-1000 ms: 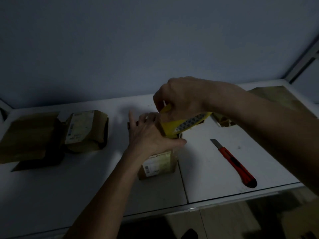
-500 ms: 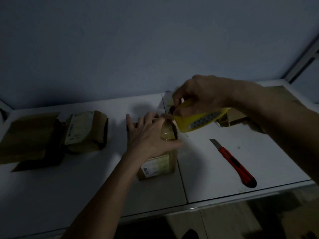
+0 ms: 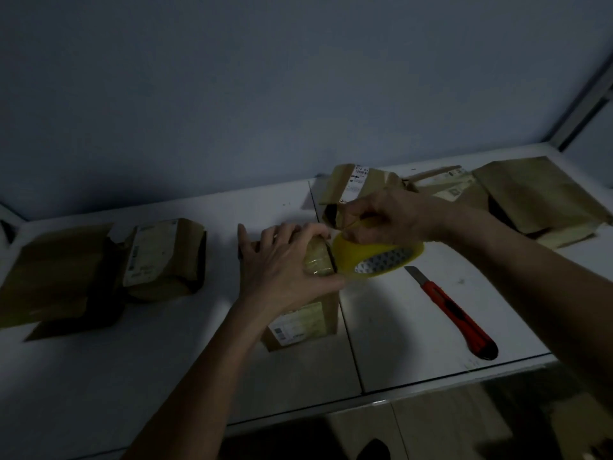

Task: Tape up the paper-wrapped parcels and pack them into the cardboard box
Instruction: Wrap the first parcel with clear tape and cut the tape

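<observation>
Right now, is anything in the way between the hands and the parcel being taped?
Nothing visible. The left hand presses the parcel, and the right hand holds the yellow tape roll against its top edge.

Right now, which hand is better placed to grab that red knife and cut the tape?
The right hand: the knife lies on its side, though it grips the tape roll. The left hand pins the parcel.

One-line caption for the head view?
Left hand steadies parcel while right hand pulls yellow tape roll beside red knife.
</observation>
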